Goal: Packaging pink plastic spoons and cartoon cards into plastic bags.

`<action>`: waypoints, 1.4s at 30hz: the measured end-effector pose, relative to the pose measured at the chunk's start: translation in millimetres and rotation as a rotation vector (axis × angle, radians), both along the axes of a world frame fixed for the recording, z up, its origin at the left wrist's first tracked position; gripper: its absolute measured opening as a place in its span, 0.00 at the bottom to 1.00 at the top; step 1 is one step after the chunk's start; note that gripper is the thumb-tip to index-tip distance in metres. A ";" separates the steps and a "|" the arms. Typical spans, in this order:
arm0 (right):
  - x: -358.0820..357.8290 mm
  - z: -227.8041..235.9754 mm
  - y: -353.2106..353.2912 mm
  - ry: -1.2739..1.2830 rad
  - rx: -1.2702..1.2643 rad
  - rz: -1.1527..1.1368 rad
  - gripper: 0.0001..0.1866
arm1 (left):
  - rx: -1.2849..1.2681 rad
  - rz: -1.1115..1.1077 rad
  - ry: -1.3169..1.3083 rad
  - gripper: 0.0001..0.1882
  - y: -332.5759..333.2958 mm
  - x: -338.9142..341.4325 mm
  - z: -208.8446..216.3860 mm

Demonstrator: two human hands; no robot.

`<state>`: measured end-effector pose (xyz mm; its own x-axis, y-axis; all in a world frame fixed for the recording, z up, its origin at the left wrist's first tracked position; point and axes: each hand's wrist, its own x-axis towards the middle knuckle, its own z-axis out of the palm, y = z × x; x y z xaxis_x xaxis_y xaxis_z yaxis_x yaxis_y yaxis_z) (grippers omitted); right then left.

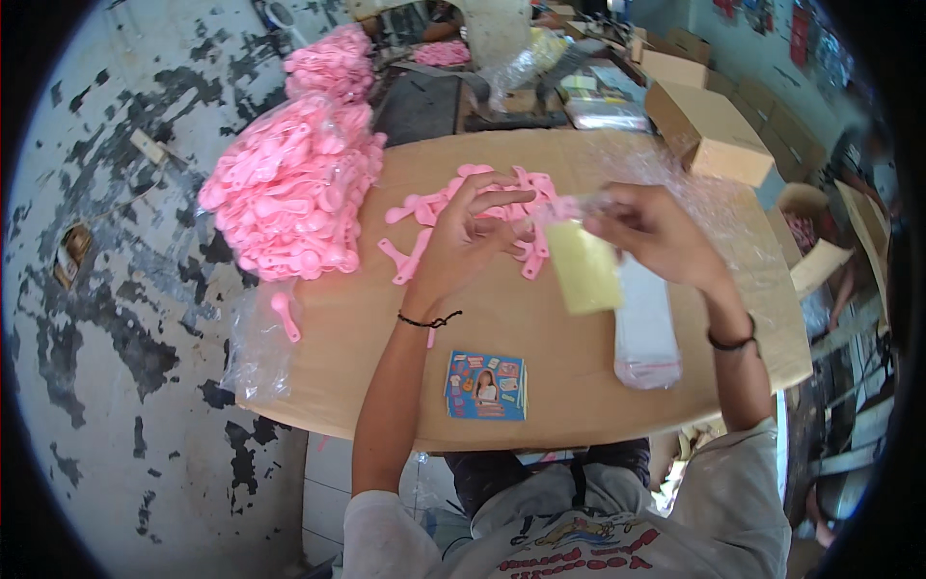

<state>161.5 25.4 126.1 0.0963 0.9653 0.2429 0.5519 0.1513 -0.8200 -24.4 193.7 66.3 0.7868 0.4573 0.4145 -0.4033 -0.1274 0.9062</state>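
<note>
In front of me, above the table, my right hand point(651, 227) pinches the top of a small clear plastic bag with a yellow card point(585, 270) in it. My left hand point(468, 236) is curled, thumb and fingertips around a pink spoon-shaped plastic piece point(562, 208) at the bag's top. Blur hides exactly how far the piece is inside the bag. Behind and below my left hand lie several loose pink spoon-shaped pieces point(415, 253). A stack of blue printed cards point(485, 386) sits near the table's front edge. Under my right hand lies a stack of clear bags point(648, 328).
A large clear sack of pink pieces point(289, 193) stands at the table's left, with an empty plastic bag point(260, 347) in front. Crumpled clear film point(666, 183) and a cardboard box point(709, 130) are at the back right. The brown-covered table point(338, 376) has a curved front edge.
</note>
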 end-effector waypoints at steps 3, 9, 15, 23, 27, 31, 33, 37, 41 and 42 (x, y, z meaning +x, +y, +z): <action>10.4 12.2 -93.4 -0.217 -0.100 -0.086 0.09 | 0.187 0.042 0.123 0.17 5.6 -5.5 -16.1; 60.5 -136.0 -370.8 0.219 -0.500 -0.688 0.15 | 0.562 0.043 0.359 0.12 -25.2 10.6 -13.5; 83.3 -278.1 -538.8 -0.154 -0.035 -1.655 0.22 | 0.858 -0.166 0.344 0.17 -51.1 23.0 -16.9; 8.9 -92.4 -148.9 0.000 -0.024 -0.618 0.20 | 1.099 -0.283 0.328 0.25 -93.2 32.6 -49.7; 25.1 -94.0 -121.4 -0.128 -0.185 -0.525 0.17 | 1.120 -0.287 0.309 0.25 -102.6 35.9 -45.8; 29.4 -92.6 -117.0 -0.063 -0.208 -0.544 0.14 | 1.148 -0.226 0.342 0.26 -105.7 31.4 -43.7; 30.4 -92.0 -115.8 -0.111 -0.205 -0.546 0.12 | 1.165 -0.216 0.315 0.25 -104.0 33.2 -46.2; 30.2 -84.0 -111.1 -0.208 -0.234 -0.520 0.10 | 1.213 -0.176 0.263 0.24 -100.3 34.1 -51.2; 47.0 -97.2 -120.6 -0.322 -0.183 -0.482 0.10 | 1.194 -0.158 0.238 0.23 -100.0 34.3 -54.7; 52.6 -102.1 -124.8 -0.305 -0.087 -0.469 0.09 | 1.182 -0.166 0.237 0.23 -101.0 34.0 -52.9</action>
